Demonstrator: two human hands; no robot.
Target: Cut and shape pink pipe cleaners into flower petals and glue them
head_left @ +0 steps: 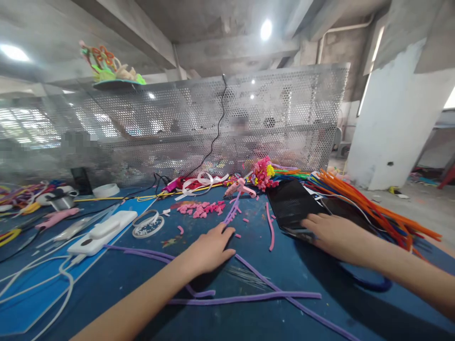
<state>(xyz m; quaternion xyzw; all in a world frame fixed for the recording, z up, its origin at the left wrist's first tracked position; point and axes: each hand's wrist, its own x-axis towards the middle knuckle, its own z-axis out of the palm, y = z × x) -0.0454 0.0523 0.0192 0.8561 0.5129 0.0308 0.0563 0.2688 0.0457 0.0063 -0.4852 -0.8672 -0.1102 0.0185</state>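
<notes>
My left hand (212,247) lies low over the blue table, fingers stretched forward and thumb apart. Its fingertips reach the lower end of a branched purple pipe-cleaner stem (232,211). My right hand (325,232) is at the near edge of a black tablet (293,203), fingers curled over a dark metal hand tool (297,234); whether it is scissors or pliers I cannot tell. Long purple pipe cleaners (249,299) cross in front of me, near some thin wires (247,277). A pink pipe-cleaner strip (270,227) lies between my hands.
Small pink pieces (201,209) lie in a heap behind my left hand. A pink glue gun (240,187) and pink-and-yellow flowers (263,173) stand farther back. Orange pipe cleaners (369,203) spread at right. A white power strip (103,233) with cables lies left; a perforated metal screen (170,123) rises behind.
</notes>
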